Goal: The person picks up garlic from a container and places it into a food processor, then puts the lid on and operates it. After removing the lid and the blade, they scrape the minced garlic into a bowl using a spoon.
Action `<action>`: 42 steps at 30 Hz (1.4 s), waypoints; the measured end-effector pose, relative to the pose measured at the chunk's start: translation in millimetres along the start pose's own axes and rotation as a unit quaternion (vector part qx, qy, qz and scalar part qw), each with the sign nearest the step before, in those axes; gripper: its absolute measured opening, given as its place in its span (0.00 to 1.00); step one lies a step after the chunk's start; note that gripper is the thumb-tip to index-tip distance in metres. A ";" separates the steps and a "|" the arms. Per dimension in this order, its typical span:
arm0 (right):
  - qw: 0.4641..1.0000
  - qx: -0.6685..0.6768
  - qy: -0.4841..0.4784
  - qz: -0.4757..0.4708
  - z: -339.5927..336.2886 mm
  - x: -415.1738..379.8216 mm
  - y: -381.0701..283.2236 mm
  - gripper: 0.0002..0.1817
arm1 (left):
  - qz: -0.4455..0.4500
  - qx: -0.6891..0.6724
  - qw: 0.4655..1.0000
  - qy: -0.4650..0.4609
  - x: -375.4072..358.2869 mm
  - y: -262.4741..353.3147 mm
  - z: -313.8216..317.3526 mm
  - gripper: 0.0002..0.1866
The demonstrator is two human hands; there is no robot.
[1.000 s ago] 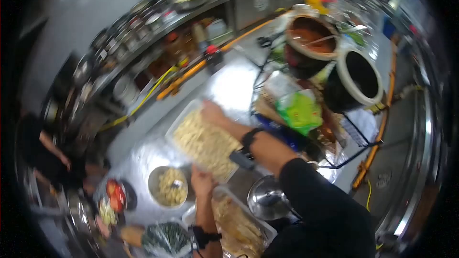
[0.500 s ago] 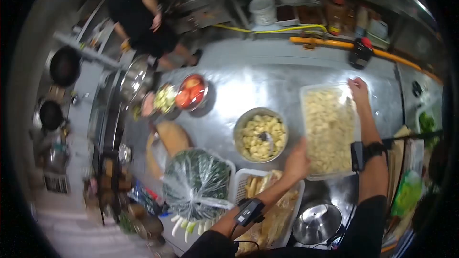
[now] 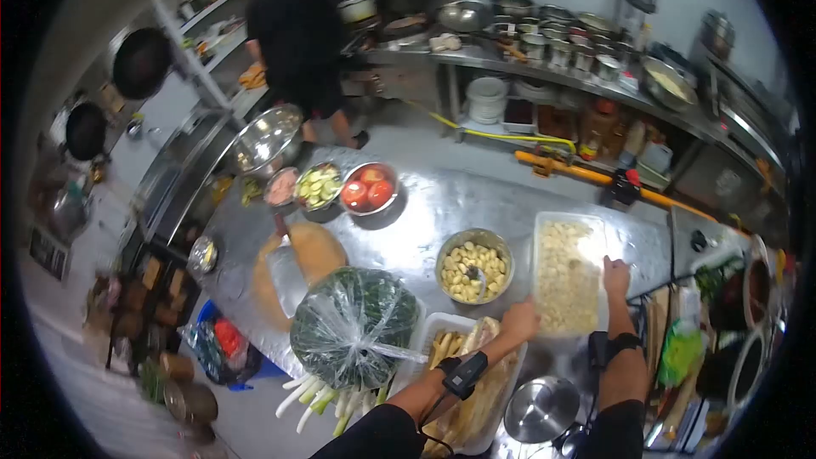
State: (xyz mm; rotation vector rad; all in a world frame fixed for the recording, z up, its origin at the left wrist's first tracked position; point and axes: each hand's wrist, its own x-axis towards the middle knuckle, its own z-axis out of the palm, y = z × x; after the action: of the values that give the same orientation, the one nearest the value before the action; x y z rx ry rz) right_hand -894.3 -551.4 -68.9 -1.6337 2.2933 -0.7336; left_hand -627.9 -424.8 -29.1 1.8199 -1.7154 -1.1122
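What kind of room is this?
Most likely a restaurant kitchen: a long steel counter, woks hanging at the left, and a shelf of metal pots along the back wall.

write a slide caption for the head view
Both hands, left hand and right hand, grip a clear tray of pale pieces.

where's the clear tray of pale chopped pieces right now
In the head view the clear tray sits right of centre on the steel counter, beside the metal bowl, with the left hand and right hand at its near edge.
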 end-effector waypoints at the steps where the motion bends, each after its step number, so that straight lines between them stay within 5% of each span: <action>1: 0.999 -0.039 0.001 0.014 -5.6 -16.8 -3.8 0.29 | 0.025 0.022 0.999 -0.007 -4.0 -5.2 11.0 0.17; 5: 0.978 -0.157 -0.111 0.086 -4.5 -60.9 26.5 0.31 | 0.012 0.049 0.998 -0.025 -20.6 11.0 0.7 0.20; 7: 0.986 -0.014 -0.053 0.159 -40.2 -98.4 -7.9 0.37 | 0.000 0.090 0.996 -0.023 -26.8 18.9 -6.1 0.23; 15: 0.968 0.043 -0.059 0.240 -60.3 -127.8 -26.8 0.35 | 0.040 0.158 0.986 -0.035 -15.0 9.4 -7.1 0.36; 19: 0.974 0.098 0.035 0.199 -48.4 -131.0 -20.7 0.33 | 0.085 0.127 0.988 -0.034 1.3 6.9 -11.4 0.35; 24: 0.964 0.121 0.015 0.237 -30.5 -124.7 -9.9 0.30 | 0.177 0.086 0.980 0.013 18.0 3.0 -10.5 0.27; 28: 0.961 0.086 -0.002 0.264 -60.1 -133.2 -27.0 0.26 | 0.148 0.266 0.951 -0.053 4.2 36.7 -29.2 0.28; 32: 0.961 0.080 0.035 0.264 -66.6 -136.1 -42.2 0.23 | 0.298 0.212 0.931 -0.013 -32.1 40.5 -51.4 0.25; 35: 0.969 -0.010 0.067 0.236 -26.6 -112.8 -35.2 0.22 | 0.373 0.165 0.913 0.021 -80.2 37.2 -74.5 0.22; 37: 0.986 -0.041 0.055 0.150 -72.1 -136.2 -78.7 0.27 | 0.364 0.137 0.921 0.036 -118.9 40.2 -97.8 0.21; 38: 0.988 -0.072 0.112 0.075 -37.0 -130.8 -72.2 0.31 | 0.336 0.122 0.933 0.037 -144.8 45.0 -108.0 0.20; 42: 0.976 0.165 0.073 -0.119 -80.3 -171.3 -141.3 0.35 | 0.311 0.099 0.940 0.099 -214.3 23.9 -153.2 0.16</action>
State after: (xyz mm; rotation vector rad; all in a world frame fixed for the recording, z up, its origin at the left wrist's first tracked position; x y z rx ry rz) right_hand -755.9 -406.4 56.0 -1.7547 1.9453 -1.2521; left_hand -510.7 -257.9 139.4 1.2707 -2.1125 -0.4917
